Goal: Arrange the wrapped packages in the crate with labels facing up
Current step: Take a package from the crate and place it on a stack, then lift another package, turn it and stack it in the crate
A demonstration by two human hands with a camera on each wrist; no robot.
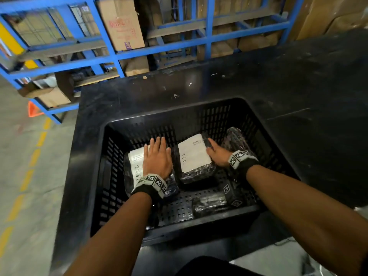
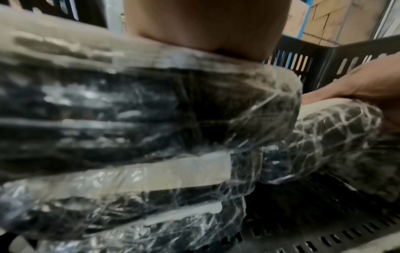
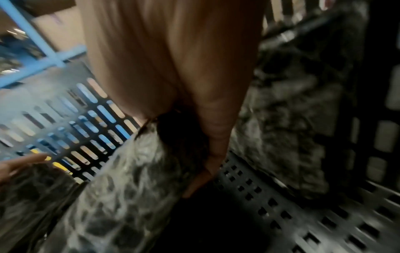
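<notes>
clear stretch film over dark contents is what every package here wears, and it wrinkles and shines, so i judge the skin slick and the bundles soft at the edges rather than boxy. all of them sit inside the black slotted crate [image 1: 199, 108], which stands on the black bench [image 1: 298, 80]. the left package [image 1: 135, 162] lies at the far left of the crate floor with its white label up, and in the left wrist view it seems to rest on more wrapped bundles below. the left hand [image 1: 157, 158] lies flat on it, fingers straight, pressing rather than gripping. the middle package [image 1: 194, 154] also shows its label up; the right hand [image 1: 218, 154] takes it at its right edge, thumb on top and fingers curled down the side toward the underside. a third package [image 1: 236, 140] leans against the right wall with no label showing, and a fourth package [image 1: 211, 204] lies near the front, dark side up. they look light enough for one hand; a hold across an edge, fingers under, should beat pinching the film, which could slip or tear.
</notes>
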